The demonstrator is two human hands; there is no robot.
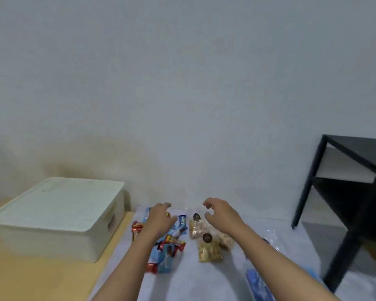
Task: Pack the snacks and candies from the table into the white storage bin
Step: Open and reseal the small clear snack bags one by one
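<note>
The white storage bin [59, 216] stands at the left with its lid on. To its right, on a pale cloth [200, 279], lies a heap of red and blue candy wrappers [168, 246] and several clear bags of pale snacks [208, 248] with dark round labels. My left hand [160, 220] hovers over the candy heap, fingers loosely curled, holding nothing. Beside it, my right hand [220, 215] hangs above the far snack bags with its fingers spread and bent, also empty.
A blue packet [256, 283] lies near the front right of the cloth, with crinkled clear plastic [271, 235] behind it. A black metal shelf [354, 192] stands at the right. The bin rests on a tan wooden tabletop [41, 276] against a white wall.
</note>
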